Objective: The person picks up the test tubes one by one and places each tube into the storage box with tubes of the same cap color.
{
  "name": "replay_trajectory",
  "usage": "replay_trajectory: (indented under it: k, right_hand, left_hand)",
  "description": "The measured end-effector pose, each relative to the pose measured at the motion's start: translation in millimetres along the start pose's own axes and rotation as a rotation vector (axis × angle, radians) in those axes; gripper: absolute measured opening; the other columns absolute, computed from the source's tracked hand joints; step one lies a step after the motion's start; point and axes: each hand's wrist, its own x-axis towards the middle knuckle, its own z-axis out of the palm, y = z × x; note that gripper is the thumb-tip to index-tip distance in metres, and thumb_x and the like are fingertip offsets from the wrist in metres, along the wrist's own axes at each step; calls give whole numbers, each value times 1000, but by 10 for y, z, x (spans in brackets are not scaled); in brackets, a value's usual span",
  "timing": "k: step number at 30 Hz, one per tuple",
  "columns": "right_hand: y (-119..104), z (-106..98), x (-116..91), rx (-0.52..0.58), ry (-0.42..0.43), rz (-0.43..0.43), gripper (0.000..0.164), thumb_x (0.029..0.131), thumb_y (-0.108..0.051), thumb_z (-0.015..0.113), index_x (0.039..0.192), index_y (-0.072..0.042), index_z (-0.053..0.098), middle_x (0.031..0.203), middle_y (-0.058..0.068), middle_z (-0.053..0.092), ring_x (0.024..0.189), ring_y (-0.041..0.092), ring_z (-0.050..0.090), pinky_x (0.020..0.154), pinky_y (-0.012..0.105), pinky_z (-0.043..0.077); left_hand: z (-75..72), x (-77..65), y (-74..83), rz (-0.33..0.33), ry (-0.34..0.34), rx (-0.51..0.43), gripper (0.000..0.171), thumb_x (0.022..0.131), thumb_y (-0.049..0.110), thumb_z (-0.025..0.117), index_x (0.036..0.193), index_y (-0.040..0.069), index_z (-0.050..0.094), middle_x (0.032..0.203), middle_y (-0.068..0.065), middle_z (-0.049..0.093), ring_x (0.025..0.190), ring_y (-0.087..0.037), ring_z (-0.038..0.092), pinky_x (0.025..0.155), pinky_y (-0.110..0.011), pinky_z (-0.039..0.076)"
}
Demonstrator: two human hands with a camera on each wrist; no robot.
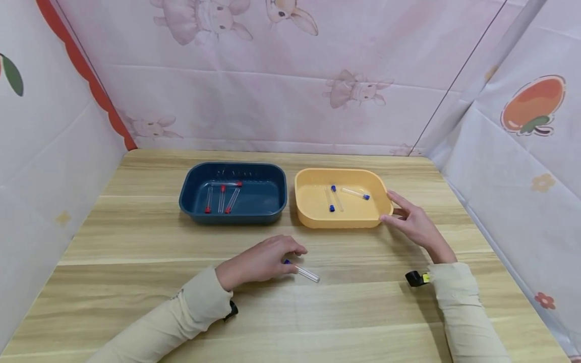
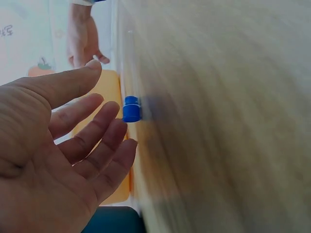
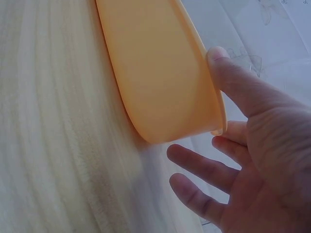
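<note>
My left hand (image 1: 260, 259) is low over the table, its fingers relaxed around a clear tube (image 1: 308, 274) with a blue cap (image 2: 131, 110). In the left wrist view, a gap shows between thumb and fingertips, with the cap just past the fingertips. My right hand (image 1: 415, 227) touches the right end of a yellow basket (image 1: 338, 223), thumb on the rim and the other fingers spread (image 3: 204, 167). Inside the basket lie 3 blue-capped tubes, one of them a tube (image 1: 355, 193) at the right.
A dark blue basket (image 1: 236, 219) stands left of the yellow one, holding several red-capped tubes (image 1: 232, 200). Both are toward the back of the wooden table (image 1: 363, 312). Patterned cloth walls (image 1: 281, 101) rise behind the table and at both sides.
</note>
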Motion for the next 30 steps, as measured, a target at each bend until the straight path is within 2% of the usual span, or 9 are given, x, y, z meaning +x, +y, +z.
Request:
replay_trajectory:
  k: [7,23,30]
  right_hand:
    - [10,2,-2,-11,1,7,76,97,-4,72,160,2,31,165,25,26,123,49,58,87,10,50]
    - [4,-6,4,-21,-8,13,77,97,-5,72,160,2,29,165,27,25,124,50,57,87,10,50]
    - [8,-7,8,-19,-6,24,78,97,-6,73,161,1,29,165,25,25,125,49,57,86,10,50]
  left_hand:
    - [60,16,-40,4,5,37,41,93,22,80,132,13,71,120,6,68,113,-12,56,103,-37,49]
    - [112,56,-29,-18,-11,40,11,95,18,78,106,18,78,97,11,64,88,-7,57,86,-30,53]
    - [119,69,-1,-46,-1,59,14,95,19,77,110,19,78,98,11,67,88,-7,58,89,-33,54]
